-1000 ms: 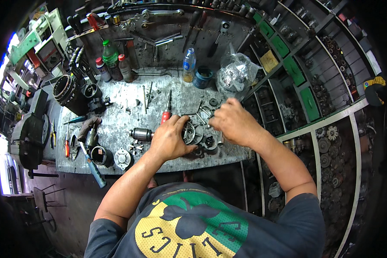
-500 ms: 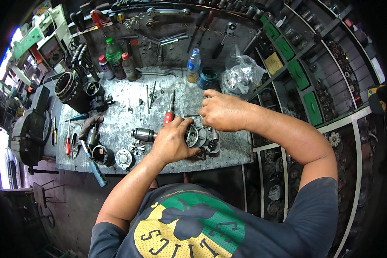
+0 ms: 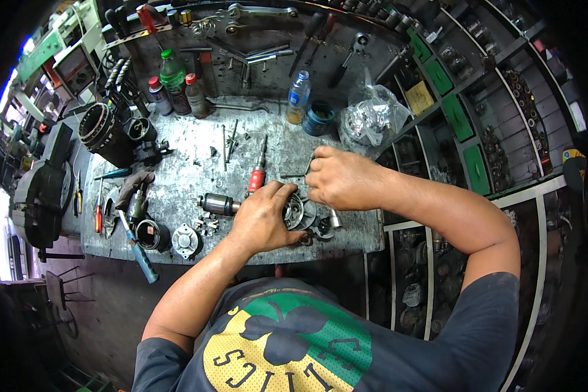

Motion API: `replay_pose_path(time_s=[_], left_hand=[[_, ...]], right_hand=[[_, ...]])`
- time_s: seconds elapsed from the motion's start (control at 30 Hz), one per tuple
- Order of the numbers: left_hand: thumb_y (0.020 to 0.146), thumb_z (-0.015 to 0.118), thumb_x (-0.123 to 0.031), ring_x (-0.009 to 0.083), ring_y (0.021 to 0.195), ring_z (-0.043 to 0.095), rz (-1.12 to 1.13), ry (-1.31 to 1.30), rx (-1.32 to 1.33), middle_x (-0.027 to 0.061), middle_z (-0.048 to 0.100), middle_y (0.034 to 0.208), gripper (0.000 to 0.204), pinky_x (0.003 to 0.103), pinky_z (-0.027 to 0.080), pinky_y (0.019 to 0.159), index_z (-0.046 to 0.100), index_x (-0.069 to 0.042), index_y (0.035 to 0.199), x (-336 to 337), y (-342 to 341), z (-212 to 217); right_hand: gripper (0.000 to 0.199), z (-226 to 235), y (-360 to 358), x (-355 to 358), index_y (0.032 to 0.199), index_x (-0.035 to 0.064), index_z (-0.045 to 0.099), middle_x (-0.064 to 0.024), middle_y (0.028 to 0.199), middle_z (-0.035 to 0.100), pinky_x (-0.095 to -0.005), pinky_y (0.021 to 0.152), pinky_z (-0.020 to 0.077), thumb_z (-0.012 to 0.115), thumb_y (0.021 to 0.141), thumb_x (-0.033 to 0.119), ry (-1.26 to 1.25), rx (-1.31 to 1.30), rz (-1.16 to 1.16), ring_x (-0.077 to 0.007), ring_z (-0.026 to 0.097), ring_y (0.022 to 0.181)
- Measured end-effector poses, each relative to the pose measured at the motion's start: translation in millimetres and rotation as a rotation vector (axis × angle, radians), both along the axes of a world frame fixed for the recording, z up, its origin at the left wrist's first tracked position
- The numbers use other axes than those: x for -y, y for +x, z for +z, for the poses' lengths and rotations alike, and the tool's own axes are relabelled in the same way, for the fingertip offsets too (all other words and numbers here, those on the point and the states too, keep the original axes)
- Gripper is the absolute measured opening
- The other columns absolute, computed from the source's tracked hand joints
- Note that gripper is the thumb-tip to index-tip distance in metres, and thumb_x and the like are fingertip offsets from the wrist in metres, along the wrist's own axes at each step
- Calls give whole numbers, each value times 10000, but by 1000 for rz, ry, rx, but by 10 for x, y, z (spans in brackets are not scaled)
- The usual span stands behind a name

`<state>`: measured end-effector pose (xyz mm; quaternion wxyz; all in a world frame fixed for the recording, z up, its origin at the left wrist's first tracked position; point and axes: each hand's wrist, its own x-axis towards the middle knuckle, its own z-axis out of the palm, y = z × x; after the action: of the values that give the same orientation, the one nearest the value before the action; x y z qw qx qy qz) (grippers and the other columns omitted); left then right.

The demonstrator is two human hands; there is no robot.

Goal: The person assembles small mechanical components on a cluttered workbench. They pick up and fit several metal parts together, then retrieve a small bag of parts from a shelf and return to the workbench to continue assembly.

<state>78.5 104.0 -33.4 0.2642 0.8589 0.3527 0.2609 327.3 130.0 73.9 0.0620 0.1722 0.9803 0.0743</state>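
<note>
My left hand [image 3: 268, 219] is closed round a round metal housing [image 3: 294, 212] at the near edge of the workbench, its thumb on the near side. Just right of it, my right hand [image 3: 343, 178] is curled round a metal socket wrench, mostly hidden by the fingers. The wrench's bright socket end [image 3: 335, 219] shows below the fist, beside the housing. Left of my left hand lies a motor armature [image 3: 219, 204] with a dark cylindrical body. Beyond that hand a red-handled screwdriver [image 3: 257, 179] points away from me.
A round metal end cover [image 3: 186, 240], a blue-handled hammer [image 3: 140, 255] and a black cylinder [image 3: 153, 235] lie near left. Bottles [image 3: 173, 81] and a plastic bag of metal parts [image 3: 372, 121] stand at the back. A vise [image 3: 46, 189] is at the left; shelves with green drawers [image 3: 460, 117] line the right.
The socket end has swung slightly right and toward me, and my right fist has turned a little. My left hand keeps its hold on the housing. The whole view has shifted slightly.
</note>
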Motion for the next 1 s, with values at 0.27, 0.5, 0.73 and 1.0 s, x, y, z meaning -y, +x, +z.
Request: replay_pose_path(time_s=[0.27,0.5,0.73,1.0], left_hand=[[643,1024,-416,367,1054,751,32,-7,-13,149,696,1198,932,472,634,918,671,-31,1415,32,19,54],[636,1028,-420,369,1069,753,61,-16,-16,147,699,1203,922,470,635,911,670,-51,1402,37,51,21],[663,1026,-439,384,1154,731,38,28,-103,160,695,1261,967,480,617,983,640,-43,1457,57,44,55],[679,1036,-456,463,1477,585,-37,-143,-361,308,528,1652,1145,508,516,1209,516,-103,1636,47,33,302]], right_hand=[[236,-289,-33,-32,698,185,661,6,654,679,-397,777,471,804,804,341,90,-294,-151,-204,697,676],[248,-399,-49,62,692,188,648,-1,633,684,-402,774,472,798,814,344,94,-386,-250,-215,693,640],[175,-167,-151,144,801,182,801,-25,716,761,-408,906,487,762,851,345,-17,-33,-393,-242,740,742],[201,-277,631,559,1209,117,761,-170,1018,805,-519,1034,552,727,1084,271,39,-753,-668,-368,771,983]])
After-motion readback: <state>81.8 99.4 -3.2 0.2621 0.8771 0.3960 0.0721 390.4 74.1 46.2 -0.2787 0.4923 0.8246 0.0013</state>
